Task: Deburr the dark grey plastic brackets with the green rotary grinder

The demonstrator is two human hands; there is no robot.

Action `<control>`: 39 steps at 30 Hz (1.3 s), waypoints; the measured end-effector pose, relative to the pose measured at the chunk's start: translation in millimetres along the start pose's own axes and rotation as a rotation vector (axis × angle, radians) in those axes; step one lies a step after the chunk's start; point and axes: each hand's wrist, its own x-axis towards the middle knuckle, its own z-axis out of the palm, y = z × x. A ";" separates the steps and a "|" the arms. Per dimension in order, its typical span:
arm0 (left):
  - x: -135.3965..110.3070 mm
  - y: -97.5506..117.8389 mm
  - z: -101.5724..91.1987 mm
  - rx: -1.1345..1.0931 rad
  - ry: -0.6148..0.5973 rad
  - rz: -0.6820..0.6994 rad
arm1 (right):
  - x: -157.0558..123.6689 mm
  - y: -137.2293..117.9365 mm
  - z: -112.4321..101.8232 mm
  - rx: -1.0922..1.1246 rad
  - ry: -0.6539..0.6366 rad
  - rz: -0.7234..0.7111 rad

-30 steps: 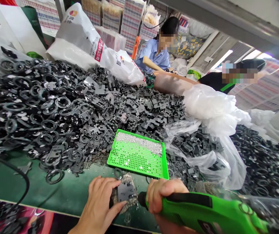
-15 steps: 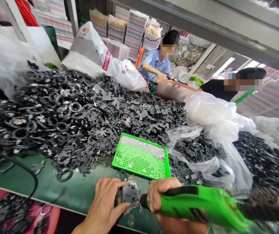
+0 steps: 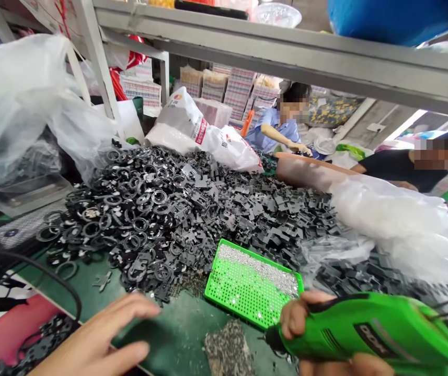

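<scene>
The green power tool (image 3: pixel 349 334) is over the near right part of the green tabletop (image 3: pixel 180 326), its dark nose by the near right corner of the green tray (image 3: pixel 243 297). White lettering stands on the tool's dark label (image 3: pixel 373 339), but it cannot be read for sure. The right hand (image 3: pixel 298 318) is wrapped round the tool's body. The left hand (image 3: pixel 90 337) is over the tabletop's near edge, fingers loosely extended, thumb apart, holding nothing. Between the hands, a speckled stone block (image 3: pixel 229 349) lies at the near edge. Small silver pieces (image 3: pixel 259 267) line the tray's far edge. Beyond the tray, a heap of dark metal parts (image 3: pixel 224 209) spreads toward the tabletop's far side. Behind it, a white sack (image 3: pixel 176 117) bears a red band (image 3: pixel 201 130) with white characters, too small to read; a second white sack (image 3: pixel 235 149) shows dark characters and a round orange logo.
</scene>
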 end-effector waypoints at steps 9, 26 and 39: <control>206.0 -5.6 34.0 0.349 0.358 0.079 | 11.3 -7.0 2.7 -0.283 0.115 0.126; 40.1 83.3 125.7 0.053 0.018 0.571 | -68.1 44.6 -149.1 -1.596 -0.430 0.027; 23.8 70.1 126.9 0.021 -0.051 0.452 | -76.8 68.4 -152.3 -1.566 -0.578 -0.193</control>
